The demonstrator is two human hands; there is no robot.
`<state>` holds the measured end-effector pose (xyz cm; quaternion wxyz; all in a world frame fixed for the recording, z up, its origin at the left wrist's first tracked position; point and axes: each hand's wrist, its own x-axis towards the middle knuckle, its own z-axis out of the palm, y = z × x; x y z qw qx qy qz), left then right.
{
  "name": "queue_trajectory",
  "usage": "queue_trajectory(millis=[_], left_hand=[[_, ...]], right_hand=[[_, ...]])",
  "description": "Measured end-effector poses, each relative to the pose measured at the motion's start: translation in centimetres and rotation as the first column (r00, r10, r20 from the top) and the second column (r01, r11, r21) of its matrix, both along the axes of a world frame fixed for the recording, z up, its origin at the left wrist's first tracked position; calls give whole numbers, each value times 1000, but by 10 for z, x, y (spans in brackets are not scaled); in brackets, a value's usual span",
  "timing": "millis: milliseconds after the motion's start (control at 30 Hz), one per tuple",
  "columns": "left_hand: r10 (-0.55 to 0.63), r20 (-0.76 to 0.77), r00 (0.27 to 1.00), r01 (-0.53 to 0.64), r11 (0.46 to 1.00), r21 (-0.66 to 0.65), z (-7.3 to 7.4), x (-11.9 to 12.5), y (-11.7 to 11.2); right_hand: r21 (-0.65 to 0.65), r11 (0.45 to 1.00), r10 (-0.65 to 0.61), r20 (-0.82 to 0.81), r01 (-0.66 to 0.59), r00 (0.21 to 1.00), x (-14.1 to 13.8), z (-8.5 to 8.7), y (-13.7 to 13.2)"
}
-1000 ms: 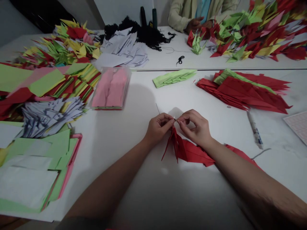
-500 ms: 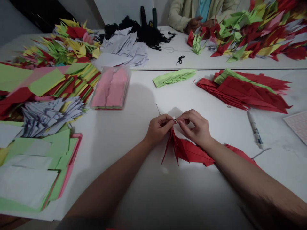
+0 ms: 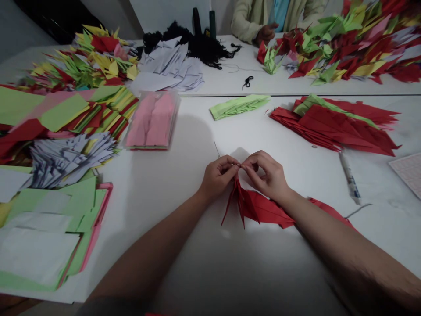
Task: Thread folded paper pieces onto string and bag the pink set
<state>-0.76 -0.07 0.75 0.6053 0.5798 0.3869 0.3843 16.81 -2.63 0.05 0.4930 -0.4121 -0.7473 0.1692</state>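
My left hand [image 3: 219, 177] and my right hand [image 3: 265, 175] meet above the table, their fingertips pinching a short length of thread at one small point. A thin needle [image 3: 216, 149] sticks up beyond my left hand. Just below the fingers hangs a red origami crane [image 3: 241, 204], its pointed folds tilted downward. More red folded paper [image 3: 269, 210] lies under my right wrist and reaches toward the right. What the fingertips hold is mostly hidden.
A stack of red paper cranes [image 3: 332, 127] and a green stack [image 3: 239, 106] lie ahead, with a pen [image 3: 349, 179] to the right. Sorted paper and a pink-filled plastic pack [image 3: 153, 120] fill the left. Across the table, a co-worker's hand [image 3: 266, 33] is beside many cranes.
My fingertips have drawn slightly closer together around the thread. The co-worker's hands have shifted at the far table.
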Motion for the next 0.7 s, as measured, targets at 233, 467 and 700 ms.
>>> queue_trajectory(millis=[233, 467, 700], left_hand=[[-9, -28, 1000, 9, 1000, 4, 3, 0, 0], [-10, -58, 998, 11, 1000, 28, 1, 1, 0], [-14, -85, 996, 19, 998, 59, 2, 1, 0]], right_hand=[[-38, 999, -22, -11, 22, 1000, 1, -1, 1], [-79, 997, -19, -21, 18, 1000, 1, -1, 2], [-112, 994, 5, -15, -6, 1000, 2, -2, 2]])
